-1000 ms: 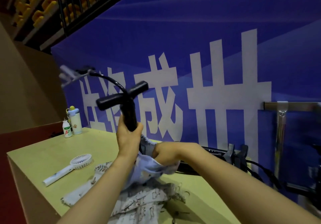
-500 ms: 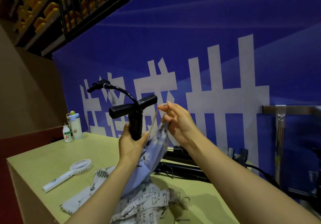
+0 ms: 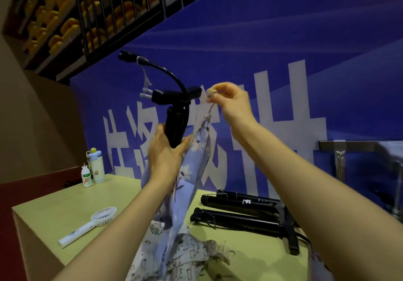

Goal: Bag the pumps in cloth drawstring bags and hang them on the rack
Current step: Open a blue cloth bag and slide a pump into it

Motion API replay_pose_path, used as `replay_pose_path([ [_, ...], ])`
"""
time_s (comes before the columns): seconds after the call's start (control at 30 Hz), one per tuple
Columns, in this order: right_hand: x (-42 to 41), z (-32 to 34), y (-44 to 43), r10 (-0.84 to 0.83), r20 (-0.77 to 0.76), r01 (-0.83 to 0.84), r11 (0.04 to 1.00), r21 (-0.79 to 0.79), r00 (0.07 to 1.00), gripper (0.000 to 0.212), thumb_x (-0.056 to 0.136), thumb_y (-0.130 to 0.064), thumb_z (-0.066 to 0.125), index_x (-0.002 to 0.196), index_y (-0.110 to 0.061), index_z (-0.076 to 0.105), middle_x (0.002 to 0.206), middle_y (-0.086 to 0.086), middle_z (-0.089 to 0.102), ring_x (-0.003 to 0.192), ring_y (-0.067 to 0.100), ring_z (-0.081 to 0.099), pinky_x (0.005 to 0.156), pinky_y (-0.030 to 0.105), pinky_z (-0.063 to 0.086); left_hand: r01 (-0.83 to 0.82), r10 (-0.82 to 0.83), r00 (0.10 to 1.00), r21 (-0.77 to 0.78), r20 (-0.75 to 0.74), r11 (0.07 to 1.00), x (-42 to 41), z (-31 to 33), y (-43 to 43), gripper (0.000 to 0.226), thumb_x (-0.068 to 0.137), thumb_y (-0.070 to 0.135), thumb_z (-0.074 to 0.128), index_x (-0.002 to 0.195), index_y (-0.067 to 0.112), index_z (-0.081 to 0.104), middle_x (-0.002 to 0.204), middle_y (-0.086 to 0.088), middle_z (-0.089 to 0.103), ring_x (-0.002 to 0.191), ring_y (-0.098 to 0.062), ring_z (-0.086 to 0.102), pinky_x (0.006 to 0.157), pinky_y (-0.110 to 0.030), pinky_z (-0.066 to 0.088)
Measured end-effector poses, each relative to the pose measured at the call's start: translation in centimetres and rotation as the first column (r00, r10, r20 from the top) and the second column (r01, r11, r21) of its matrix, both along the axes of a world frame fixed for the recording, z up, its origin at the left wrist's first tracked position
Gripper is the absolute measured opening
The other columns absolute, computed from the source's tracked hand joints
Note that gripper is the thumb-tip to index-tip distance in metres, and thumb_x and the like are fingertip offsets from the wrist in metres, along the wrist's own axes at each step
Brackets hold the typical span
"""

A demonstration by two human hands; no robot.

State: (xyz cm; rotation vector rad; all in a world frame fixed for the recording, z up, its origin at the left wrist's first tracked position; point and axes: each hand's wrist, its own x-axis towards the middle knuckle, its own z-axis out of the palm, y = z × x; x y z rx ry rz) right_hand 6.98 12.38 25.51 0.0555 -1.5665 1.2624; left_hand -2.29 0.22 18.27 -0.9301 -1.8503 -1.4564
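The left hand is held up over the middle of the table, its fingers wrapped round the barrel of a black pump that stands upright, T-handle on top, with a curved hose arching up and to the left. The lower part of the pump sits inside a pale blue flowered cloth bag, which hangs from the hand down toward the table. The left hand also grips the bag's mouth against the barrel.

To the right and a little higher, the right hand pinches the end of the bag's drawstring between thumb and fingertips, and the cord runs taut down to the bag's mouth.

Two more black pumps lie side by side on the table to the right. A heap of printed cloth bags lies at the near edge. A white handheld fan lies near left, and two bottles stand at the far left corner. A metal rack is mounted on the blue wall at far right.
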Motion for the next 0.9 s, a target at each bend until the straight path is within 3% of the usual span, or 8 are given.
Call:
replay_pose_path([
  [0.1,2.0,1.3,0.8,-0.213,-0.046,0.21,0.975,-0.073,0.976,0.019,0.091,-0.005,0.054,0.079,-0.019,0.06,0.071,-0.002,0.059,0.061,0.011,0.057,0.053,0.023,0.049,-0.015,0.016,0.998,0.023,-0.062,1.0,1.7,1.7,-0.3,0.053,0.081,0.039,0.067,0.114,0.005,0.043,0.097,-0.003,0.051,0.088,-0.02,0.048,0.069,-0.032,0.038],
  [0.2,4.6,2.5,1.0,-0.113,-0.15,0.068,0.96,-0.272,0.982,0.013,0.095,-0.016,0.054,0.086,-0.008,0.051,0.066,0.005,0.053,0.047,0.011,0.059,0.046,0.02,0.051,0.082,-0.084,0.99,-0.026,-0.114,0.996,4.3,2.8,0.3,0.051,0.085,0.037,0.064,0.117,0.006,0.039,0.103,-0.006,0.054,0.096,-0.024,0.052,0.071,-0.03,0.036],
  [0.3,7.3,4.1,1.4,-0.127,-0.199,0.073,0.963,-0.258,0.972,0.024,0.096,-0.026,0.052,0.077,-0.012,0.046,0.061,0.005,0.053,0.056,0.017,0.064,0.056,0.028,0.057,0.154,-0.173,0.97,-0.121,-0.171,0.981,7.3,3.4,1.6,0.054,0.089,0.034,0.059,0.127,0.006,0.033,0.121,-0.014,0.055,0.113,-0.033,0.053,0.08,-0.035,0.043],
  [0.43,12.7,5.5,1.8,-0.204,-0.187,0.178,0.973,-0.146,0.961,0.029,0.098,-0.033,0.047,0.078,-0.011,0.048,0.068,0.006,0.063,0.065,0.017,0.069,0.078,0.043,0.058,0.23,-0.247,0.95,-0.107,-0.189,0.967,13.0,3.6,3.9,0.064,0.086,0.038,0.061,0.135,0.015,0.027,0.13,-0.012,0.054,0.12,-0.033,0.053,0.095,-0.044,0.048],
  [0.6,19.8,5.0,3.0,-0.186,-0.087,0.182,0.982,-0.047,0.979,0.03,0.097,-0.034,0.049,0.082,-0.008,0.052,0.072,0.007,0.068,0.067,0.015,0.069,0.062,0.028,0.054,0.514,-0.514,0.858,-0.052,0.012,0.856,22.1,2.1,7.4,0.061,0.093,0.028,0.053,0.142,0.012,0.021,0.12,0.003,0.052,0.108,-0.014,0.053,0.074,-0.015,0.033],
  [0.77,26.6,3.5,5.0,-0.115,0.002,0.113,0.974,-0.196,0.993,0.041,0.099,-0.035,0.043,0.074,-0.005,0.054,0.081,0.009,0.066,0.069,0.017,0.067,0.062,0.025,0.055,0.715,-0.68,0.694,-0.109,0.238,0.691,27.5,-1.5,11.7,0.045,0.094,0.037,0.048,0.136,0.026,0.036,0.141,-0.003,0.049,0.13,-0.02,0.047,0.089,-0.015,0.034],
  [0.83,29.2,3.1,6.0,-0.109,0.054,0.119,0.963,-0.242,0.993,0.037,0.1,-0.032,0.042,0.075,-0.006,0.053,0.08,0.009,0.065,0.057,0.011,0.068,0.053,0.02,0.054,0.744,-0.721,0.667,-0.124,0.189,0.656,29.5,-2.6,13.7,0.038,0.09,0.031,0.058,0.125,0.019,0.049,0.132,-0.01,0.056,0.125,-0.024,0.052,0.085,-0.012,0.034],
  [0.9,31.6,2.2,7.2,-0.122,0.184,0.166,0.956,-0.244,0.975,0.032,0.101,-0.023,0.041,0.075,-0.006,0.052,0.08,0.01,0.063,0.04,0.005,0.06,0.039,0.013,0.045,0.793,-0.769,0.608,-0.105,0.199,0.6,31.3,-3.8,16.3,0.052,0.072,0.038,0.067,0.111,0.005,0.056,0.108,-0.013,0.066,0.104,-0.026,0.064,0.081,-0.024,0.046],
])
